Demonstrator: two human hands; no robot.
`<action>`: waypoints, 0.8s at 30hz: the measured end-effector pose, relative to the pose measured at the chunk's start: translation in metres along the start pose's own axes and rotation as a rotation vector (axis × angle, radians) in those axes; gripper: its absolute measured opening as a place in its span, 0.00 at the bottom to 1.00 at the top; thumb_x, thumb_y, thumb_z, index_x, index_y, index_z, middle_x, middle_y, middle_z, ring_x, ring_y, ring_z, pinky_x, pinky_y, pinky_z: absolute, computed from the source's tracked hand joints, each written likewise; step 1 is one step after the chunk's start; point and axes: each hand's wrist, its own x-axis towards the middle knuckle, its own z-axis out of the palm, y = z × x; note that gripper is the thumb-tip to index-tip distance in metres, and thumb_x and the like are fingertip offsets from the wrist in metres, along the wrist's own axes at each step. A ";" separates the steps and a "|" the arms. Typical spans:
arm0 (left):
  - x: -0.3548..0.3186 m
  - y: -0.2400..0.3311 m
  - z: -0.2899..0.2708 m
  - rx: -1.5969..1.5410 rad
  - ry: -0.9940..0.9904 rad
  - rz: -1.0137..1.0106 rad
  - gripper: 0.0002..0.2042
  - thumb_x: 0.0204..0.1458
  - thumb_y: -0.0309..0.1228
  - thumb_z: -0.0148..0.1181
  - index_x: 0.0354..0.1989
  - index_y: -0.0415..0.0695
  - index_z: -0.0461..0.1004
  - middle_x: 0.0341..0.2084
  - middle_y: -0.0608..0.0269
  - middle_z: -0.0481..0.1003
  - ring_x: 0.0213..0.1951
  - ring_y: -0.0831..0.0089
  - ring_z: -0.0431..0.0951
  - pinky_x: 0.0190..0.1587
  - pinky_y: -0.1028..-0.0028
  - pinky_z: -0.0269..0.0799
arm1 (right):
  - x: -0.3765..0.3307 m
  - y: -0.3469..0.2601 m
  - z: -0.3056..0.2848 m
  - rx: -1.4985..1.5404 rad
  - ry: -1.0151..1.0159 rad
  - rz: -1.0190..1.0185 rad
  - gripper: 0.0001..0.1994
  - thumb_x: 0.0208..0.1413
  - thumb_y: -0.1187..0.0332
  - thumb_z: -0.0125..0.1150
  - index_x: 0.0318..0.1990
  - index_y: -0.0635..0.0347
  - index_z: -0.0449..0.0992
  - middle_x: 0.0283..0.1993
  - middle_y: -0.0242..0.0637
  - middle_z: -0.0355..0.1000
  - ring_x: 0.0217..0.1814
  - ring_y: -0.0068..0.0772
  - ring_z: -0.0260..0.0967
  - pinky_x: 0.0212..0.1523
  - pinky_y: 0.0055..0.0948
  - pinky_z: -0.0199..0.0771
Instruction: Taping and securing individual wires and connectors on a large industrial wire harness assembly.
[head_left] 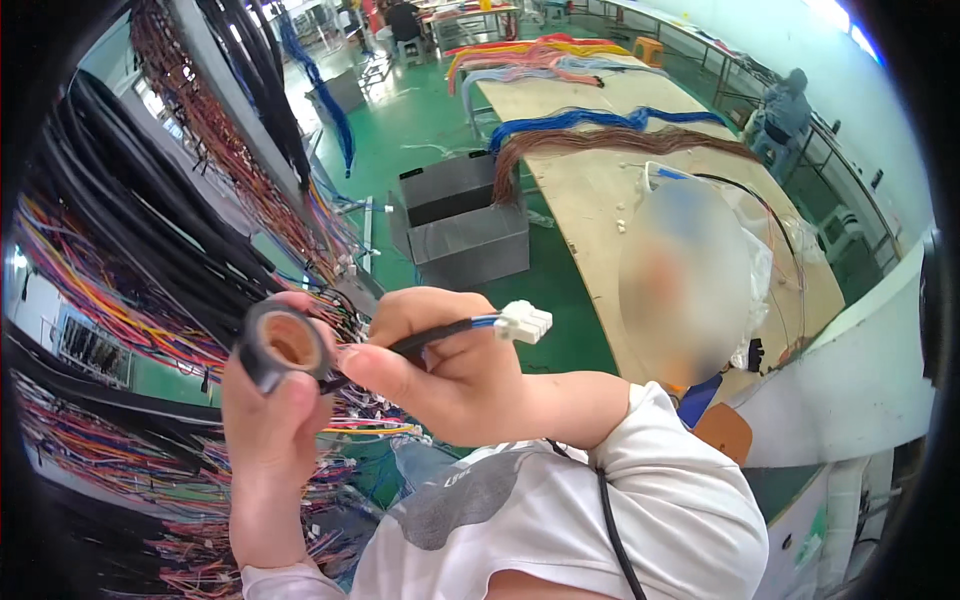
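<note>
My left hand (270,410) grips a roll of black tape (262,362) with a brown cardboard core, held up in front of me. Close beside it, my right hand (450,375) is closed round a black-wrapped cable (432,337). Short blue and black wires come out of the cable's end into a white plastic connector (525,322), which sticks out past my right fingers. The cable's other end runs toward the tape roll, and the two hands nearly touch there. Whether the tape is stuck to the cable is hidden by my fingers.
Bundles of coloured wires (110,275) and black sleeved cables (140,190) hang on a rack at the left. A grey box (470,245) stands on the green floor. Beyond it, a wooden table (590,185) carries blue and brown wire bundles. A person (785,115) sits far right.
</note>
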 end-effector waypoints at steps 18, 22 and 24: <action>0.013 -0.013 0.003 0.898 0.156 0.176 0.35 0.34 0.16 0.61 0.54 0.43 0.53 0.35 0.65 0.67 0.38 0.75 0.69 0.40 0.78 0.68 | 0.007 0.002 -0.014 -0.174 -0.086 -0.145 0.08 0.45 0.74 0.59 0.20 0.64 0.67 0.17 0.32 0.63 0.19 0.19 0.58 0.18 0.20 0.54; 0.014 -0.004 -0.009 0.329 0.113 0.092 0.40 0.28 0.33 0.71 0.52 0.38 0.54 0.31 0.65 0.67 0.33 0.81 0.66 0.33 0.85 0.61 | 0.007 0.010 -0.018 0.043 0.030 0.182 0.06 0.49 0.72 0.56 0.24 0.63 0.69 0.22 0.27 0.66 0.22 0.12 0.58 0.21 0.15 0.56; 0.003 0.004 -0.005 0.329 0.184 0.082 0.39 0.28 0.36 0.71 0.50 0.37 0.56 0.30 0.65 0.67 0.32 0.82 0.66 0.32 0.85 0.60 | 0.016 0.000 -0.024 0.061 0.040 0.261 0.05 0.48 0.72 0.57 0.24 0.63 0.71 0.22 0.27 0.67 0.22 0.12 0.59 0.22 0.14 0.56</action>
